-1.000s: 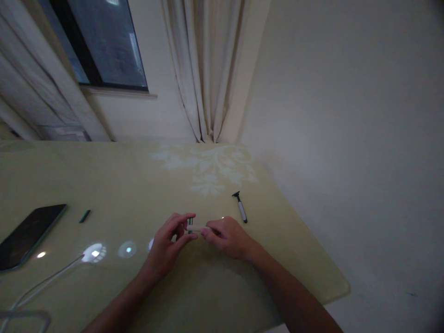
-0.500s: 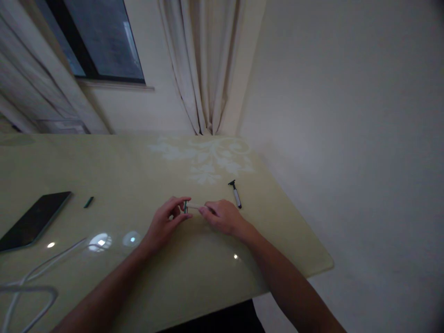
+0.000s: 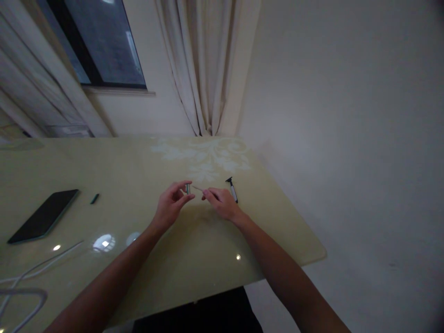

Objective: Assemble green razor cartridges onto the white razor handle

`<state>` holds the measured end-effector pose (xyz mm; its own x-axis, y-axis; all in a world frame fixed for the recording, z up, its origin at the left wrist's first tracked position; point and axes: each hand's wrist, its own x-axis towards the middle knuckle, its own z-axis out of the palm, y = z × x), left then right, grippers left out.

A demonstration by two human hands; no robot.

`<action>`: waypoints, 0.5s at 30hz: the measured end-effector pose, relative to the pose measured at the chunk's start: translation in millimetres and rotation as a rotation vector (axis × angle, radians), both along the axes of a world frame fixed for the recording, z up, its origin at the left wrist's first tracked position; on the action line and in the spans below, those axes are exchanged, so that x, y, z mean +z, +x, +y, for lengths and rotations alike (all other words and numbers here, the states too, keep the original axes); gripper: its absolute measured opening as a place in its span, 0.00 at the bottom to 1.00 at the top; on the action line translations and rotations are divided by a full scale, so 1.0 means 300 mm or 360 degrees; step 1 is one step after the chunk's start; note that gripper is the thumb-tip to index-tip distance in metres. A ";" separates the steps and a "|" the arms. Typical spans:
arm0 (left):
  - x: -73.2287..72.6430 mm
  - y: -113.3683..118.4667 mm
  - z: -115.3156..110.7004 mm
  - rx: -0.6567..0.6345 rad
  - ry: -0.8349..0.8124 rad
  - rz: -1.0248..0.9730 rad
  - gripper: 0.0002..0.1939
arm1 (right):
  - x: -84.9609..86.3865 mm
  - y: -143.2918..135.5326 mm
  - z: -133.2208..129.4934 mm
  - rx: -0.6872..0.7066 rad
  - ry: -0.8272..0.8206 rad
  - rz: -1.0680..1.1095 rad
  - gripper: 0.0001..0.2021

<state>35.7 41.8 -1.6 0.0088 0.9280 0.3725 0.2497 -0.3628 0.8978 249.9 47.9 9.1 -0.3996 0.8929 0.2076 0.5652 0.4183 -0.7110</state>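
My left hand, above the middle of the table, pinches a small green and silver razor head upright between thumb and fingers. To its right, my right hand is closed round a thin pale stick, whose tip points at the small head. A narrow gap shows between the tip and the head. Just beyond my right hand lies a black and grey razor, its lower end close to the knuckles.
A dark tablet lies at the left of the glossy table, with a small dark green piece beside it. White cables loop at the lower left. Curtains and a wall stand behind.
Both hands have risen away from the table's front edge. The stick's tip has drawn back from the small head, and the stick now slants. The view has shifted slightly.
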 end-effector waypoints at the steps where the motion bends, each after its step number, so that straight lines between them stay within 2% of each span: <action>1: -0.002 0.007 0.006 -0.0002 -0.0006 -0.0015 0.21 | 0.001 -0.001 -0.001 0.0031 0.0010 -0.0011 0.25; 3: -0.007 0.022 0.015 -0.0002 -0.0016 -0.0045 0.21 | 0.002 -0.003 -0.002 0.0038 0.0025 -0.0062 0.24; 8: -0.020 0.078 0.045 0.0043 -0.0061 -0.0141 0.22 | 0.002 0.020 0.016 -0.0186 0.0057 -0.0115 0.25; 15: -0.043 0.181 0.065 0.0083 -0.0044 -0.0241 0.23 | -0.004 0.066 0.051 -0.0200 0.0077 -0.0090 0.24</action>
